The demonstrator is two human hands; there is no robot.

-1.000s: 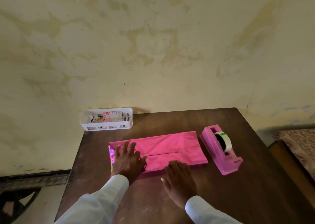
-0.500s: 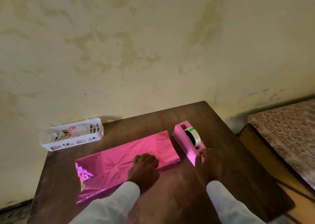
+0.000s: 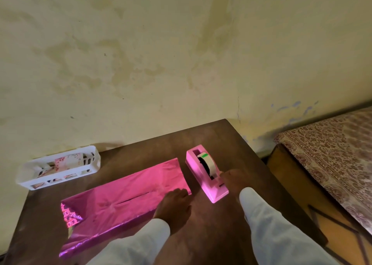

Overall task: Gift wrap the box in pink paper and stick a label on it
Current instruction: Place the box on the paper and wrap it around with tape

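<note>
Box (image 3: 124,198) one, tape dispenser (image 3: 207,176) one, hands (image 3: 173,204) two

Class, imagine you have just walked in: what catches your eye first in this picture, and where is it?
The shiny pink paper lies across the dark table, pressed down near its right end by the left hand. Just right of it stands a matching pink tape dispenser, with the right hand at its near end. A white basket sits at the far left corner.
</note>
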